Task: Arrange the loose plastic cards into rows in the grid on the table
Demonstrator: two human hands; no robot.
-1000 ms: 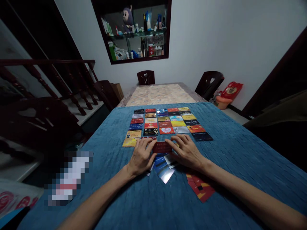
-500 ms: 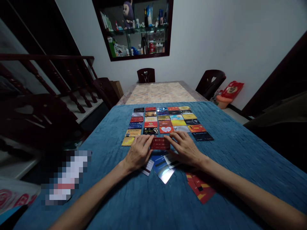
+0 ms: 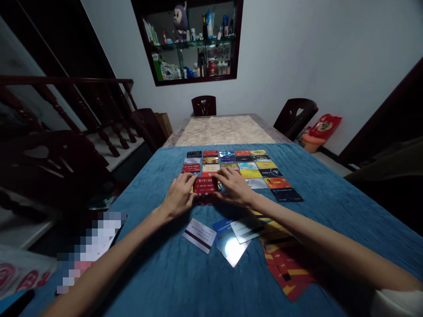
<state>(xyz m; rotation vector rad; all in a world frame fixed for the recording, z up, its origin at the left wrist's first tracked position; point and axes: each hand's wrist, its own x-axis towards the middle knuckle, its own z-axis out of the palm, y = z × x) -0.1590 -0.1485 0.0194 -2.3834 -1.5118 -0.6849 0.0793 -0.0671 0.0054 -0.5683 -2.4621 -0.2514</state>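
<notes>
A dark red card (image 3: 205, 186) with pale lettering is held upright between my two hands, just above the near edge of a grid of laid-out cards. Fingers and thumb of my left hand (image 3: 177, 196) pinch its left end. My right hand (image 3: 235, 188) grips the right end the same way. Behind them, rows of coloured cards lie flat, among them a yellow card (image 3: 250, 174) and a black card (image 3: 287, 195); my hands hide several. Closer to me lie a white card (image 3: 199, 236) with a dark stripe, a shiny blue card (image 3: 224, 233) and a pale card (image 3: 246, 230) overlapping it.
Red and yellow cards (image 3: 289, 268) are fanned under my right forearm. The blue cloth (image 3: 158, 273) covers the near part of the table, with a patterned top (image 3: 224, 127) beyond. A pixelated object (image 3: 95, 246) sits at the left edge. Dark chairs (image 3: 295, 119) surround the table.
Both hands have moved left and slightly away from me with the red card. The loose white card, previously mostly behind my left hand, now shows fully. The view has shifted slightly.
</notes>
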